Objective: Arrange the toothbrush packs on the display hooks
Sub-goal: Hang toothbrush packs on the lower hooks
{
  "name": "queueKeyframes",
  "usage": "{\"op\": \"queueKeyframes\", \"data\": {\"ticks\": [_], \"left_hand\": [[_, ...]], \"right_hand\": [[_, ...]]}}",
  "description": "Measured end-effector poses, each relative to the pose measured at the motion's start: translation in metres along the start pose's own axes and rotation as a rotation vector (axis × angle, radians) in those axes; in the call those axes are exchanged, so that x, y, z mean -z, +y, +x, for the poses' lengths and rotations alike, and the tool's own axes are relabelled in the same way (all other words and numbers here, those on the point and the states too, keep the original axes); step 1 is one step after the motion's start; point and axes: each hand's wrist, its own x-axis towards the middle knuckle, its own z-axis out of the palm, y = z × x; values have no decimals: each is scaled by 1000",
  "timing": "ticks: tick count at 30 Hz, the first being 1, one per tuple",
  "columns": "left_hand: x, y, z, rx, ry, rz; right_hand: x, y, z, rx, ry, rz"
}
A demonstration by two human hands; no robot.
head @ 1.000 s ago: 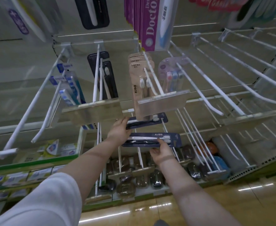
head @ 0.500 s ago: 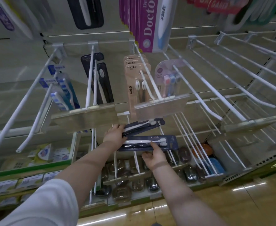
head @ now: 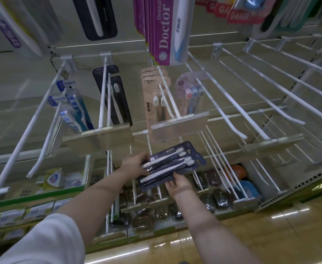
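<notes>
Two dark navy AUBO toothbrush packs (head: 170, 164) with white brushes lie stacked and fanned, tilted up to the right, below the middle row of white display hooks (head: 165, 96). My left hand (head: 135, 165) grips their left end, thumb on top. My right hand (head: 178, 184) holds the lower pack from underneath at its bottom edge. Black packs (head: 118, 100), beige Sakura packs (head: 152, 100) and a clear multi-brush pack (head: 191, 96) hang on the hooks above.
Bare white hooks (head: 251, 103) stretch to the right. Clear price-tag plates (head: 179, 128) front the hooks. Blue packs (head: 74, 107) hang at left. Wrapped soap boxes (head: 219, 199) fill the bottom shelf. Purple Dental Doctor packs (head: 164, 29) hang overhead.
The two packs, held apart one above the other before, now lie together in both hands and have tilted up to the right. The view has shifted slightly.
</notes>
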Motion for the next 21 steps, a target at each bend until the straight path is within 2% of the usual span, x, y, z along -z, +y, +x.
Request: {"op": "queueKeyframes", "data": {"ticks": [4, 11, 15, 18, 21], "left_hand": [[11, 5, -19, 29, -117, -403], [38, 32, -52, 82, -325, -551], [46, 49, -71, 63, -357, -681], [51, 64, -85, 41, -324, -753], [56, 80, -99, 9, -273, -797]], "right_hand": [[0, -3, -21, 8, 23, -34], [3, -13, -69, 88, 0, -72], [4, -24, -95, 135, -6, -125], [6, -30, -114, 128, 8, -160], [13, -33, -131, 160, -50, -169]]}}
